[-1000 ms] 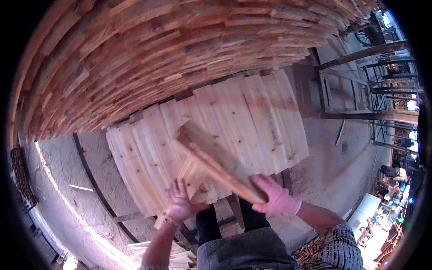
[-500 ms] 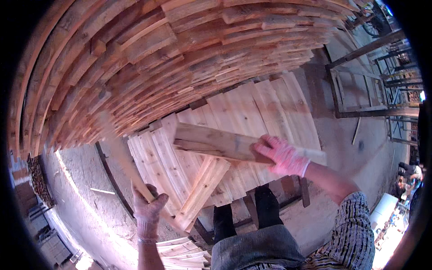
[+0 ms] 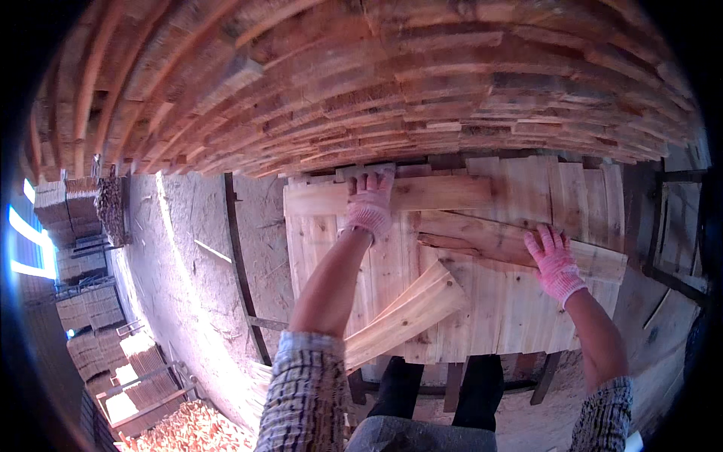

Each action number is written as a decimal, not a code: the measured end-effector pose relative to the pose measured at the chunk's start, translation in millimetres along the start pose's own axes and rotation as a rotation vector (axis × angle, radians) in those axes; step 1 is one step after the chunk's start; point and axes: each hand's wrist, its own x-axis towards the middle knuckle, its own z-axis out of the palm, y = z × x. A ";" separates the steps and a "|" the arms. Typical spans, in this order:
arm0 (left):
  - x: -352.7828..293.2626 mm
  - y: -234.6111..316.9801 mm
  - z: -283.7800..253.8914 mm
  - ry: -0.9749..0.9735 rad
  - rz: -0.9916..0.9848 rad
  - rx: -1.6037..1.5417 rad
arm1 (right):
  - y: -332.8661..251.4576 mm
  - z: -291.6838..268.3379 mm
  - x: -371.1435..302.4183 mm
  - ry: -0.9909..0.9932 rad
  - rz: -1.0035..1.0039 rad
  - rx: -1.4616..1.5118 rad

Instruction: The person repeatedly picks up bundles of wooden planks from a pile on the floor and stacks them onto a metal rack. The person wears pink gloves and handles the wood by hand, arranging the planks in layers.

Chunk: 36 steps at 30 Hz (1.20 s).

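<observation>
I observe a pale board [image 3: 444,193] lying across the far part of the plank layer [image 3: 527,316], long axis left to right. A tan board [image 3: 474,232] (dark and ragged at its near left edge) runs similarly, right end angled nearer. The left hand [image 3: 369,207] rests on the pale board, fingers extended; the right hand [image 3: 556,264] spreads its fingers over the tan board. A timber stack [image 3: 422,83] stands beyond.

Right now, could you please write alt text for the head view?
The gloved left hand lies on a pale board, the right hand on a dark-edged board, both atop a row of planks, stacked lumber beyond.
</observation>
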 end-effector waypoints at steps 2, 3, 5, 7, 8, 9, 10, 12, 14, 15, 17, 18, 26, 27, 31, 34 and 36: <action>8.5 2.8 16.9 0.036 -0.009 0.035 | 0.9 2.2 -2.5 0.026 -0.030 0.018; 9.0 4.4 22.1 -0.030 0.004 -0.012 | 1.2 1.0 -2.6 0.064 -0.042 0.019; 7.7 -4.1 25.8 -0.096 0.020 -0.099 | 1.1 -7.8 0.4 -0.016 -0.071 -0.021; 7.8 -17.3 27.2 -0.083 0.045 -0.108 | 0.3 -22.9 8.6 0.003 -0.076 -0.044; 9.8 -24.7 27.7 -0.063 0.037 -0.070 | -1.8 -31.3 15.4 0.030 -0.077 -0.046; 12.9 -31.3 29.2 -0.059 0.033 -0.041 | -2.4 -40.8 20.9 -0.016 -0.043 -0.065; 14.0 -38.7 31.0 0.101 0.081 -0.040 | -5.7 -47.1 31.5 0.129 -0.080 -0.090; 20.1 -48.5 38.4 -0.076 0.040 -0.189 | -7.0 -55.8 48.6 0.146 -0.067 -0.185; 24.0 -54.5 46.4 -0.095 0.009 -0.347 | -2.3 -57.4 62.2 0.180 -0.099 -0.124; 25.6 -55.1 49.9 -0.076 0.010 -0.276 | 2.9 -56.4 67.4 0.143 -0.128 -0.097; 25.3 -55.5 55.2 -0.063 -0.017 -0.334 | 17.7 -52.6 74.2 0.154 -0.140 -0.125; 27.0 -54.7 57.5 -0.068 0.001 -0.313 | 27.8 -51.3 76.6 0.132 -0.170 -0.143; 32.2 -53.1 69.6 -0.139 -0.074 -0.165 | 63.0 -55.1 89.7 -0.012 -0.070 -0.161; 31.8 -54.1 72.2 -0.139 -0.072 -0.156 | 59.1 -52.4 90.8 -0.014 -0.089 -0.116; 21.4 -48.4 72.6 -0.046 -0.125 -0.269 | 50.9 -34.3 92.4 0.052 -0.052 -0.143; -12.2 -28.6 62.1 0.311 -0.085 -0.357 | 49.5 -25.6 94.2 0.127 -0.052 -0.097; -57.4 -8.7 50.9 0.197 -0.005 -0.596 | 45.5 -28.5 93.9 0.216 -0.079 -0.116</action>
